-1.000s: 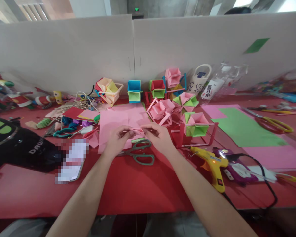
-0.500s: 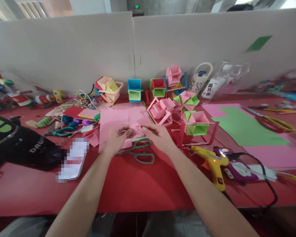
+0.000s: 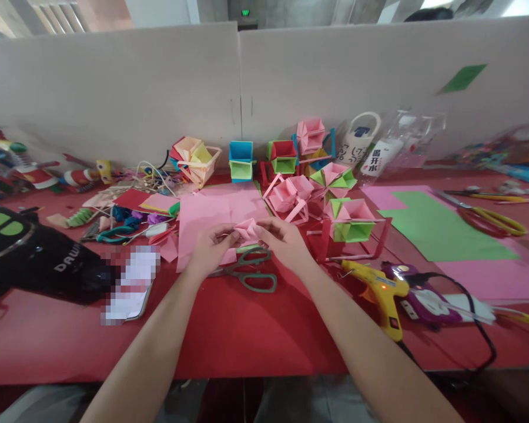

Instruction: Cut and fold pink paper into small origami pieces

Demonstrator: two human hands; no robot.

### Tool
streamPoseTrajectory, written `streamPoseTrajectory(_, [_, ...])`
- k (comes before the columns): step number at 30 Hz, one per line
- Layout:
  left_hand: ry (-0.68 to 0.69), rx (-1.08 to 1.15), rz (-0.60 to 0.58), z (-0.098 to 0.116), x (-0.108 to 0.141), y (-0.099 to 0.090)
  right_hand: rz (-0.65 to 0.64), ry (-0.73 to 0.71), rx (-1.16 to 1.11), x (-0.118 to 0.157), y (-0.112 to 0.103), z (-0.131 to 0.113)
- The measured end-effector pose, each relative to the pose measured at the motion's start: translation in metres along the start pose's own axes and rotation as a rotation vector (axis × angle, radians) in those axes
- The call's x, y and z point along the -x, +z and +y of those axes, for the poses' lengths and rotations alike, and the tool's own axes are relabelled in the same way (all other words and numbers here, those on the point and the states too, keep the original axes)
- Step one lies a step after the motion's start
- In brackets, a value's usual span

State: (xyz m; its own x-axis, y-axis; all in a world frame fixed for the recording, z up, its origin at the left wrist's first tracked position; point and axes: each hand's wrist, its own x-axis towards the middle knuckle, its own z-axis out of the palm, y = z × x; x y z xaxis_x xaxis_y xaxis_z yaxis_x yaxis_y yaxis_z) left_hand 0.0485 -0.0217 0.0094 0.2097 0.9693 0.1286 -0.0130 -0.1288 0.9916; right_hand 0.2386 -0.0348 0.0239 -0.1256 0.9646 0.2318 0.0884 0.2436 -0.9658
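Observation:
Between my two hands is a small folded pink paper piece, held above the scissors near the middle of the table. My left hand pinches its left end with thumb and fingers. At the right end, my right hand grips it the same way. Grey-green-handled scissors lie on the red table just below the hands, their blades partly hidden by my left wrist. Pink paper sheets lie behind and to the left of my hands.
Folded paper models, one pink, one green and pink, stand behind and right. A yellow glue gun with a black cord lies right. Left are a phone and a black DAW-marked device. Green paper lies far right.
The pink paper piece between my fingers is spread wider and shows more of its folded inside. Both hands have stayed almost in place.

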Motion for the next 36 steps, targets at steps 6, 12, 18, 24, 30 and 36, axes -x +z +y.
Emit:
streamPoseTrajectory(6, [-0.023,0.069,0.024,-0.001,-0.001,0.001,-0.043,0.061,-0.051,-0.001,0.002,0.004])
streamPoseTrajectory(12, [0.016,-0.013,-0.023,-0.003,0.002,0.003,-0.010,0.111,-0.073,-0.001,0.001,0.002])
streamPoseTrajectory(18, [-0.062,-0.047,-0.166,0.001,0.004,0.000,-0.036,0.138,-0.119,0.000,-0.001,0.000])
streamPoseTrajectory(24, [-0.072,-0.089,-0.269,0.013,0.009,0.001,-0.076,0.126,-0.090,0.001,0.002,0.002])
streamPoseTrajectory(30, [-0.052,-0.133,-0.234,0.014,0.014,0.004,-0.045,0.107,-0.073,0.003,0.006,0.002])
streamPoseTrajectory(36, [-0.016,-0.092,-0.127,0.003,0.007,0.002,-0.014,0.034,-0.069,0.004,0.006,0.001])
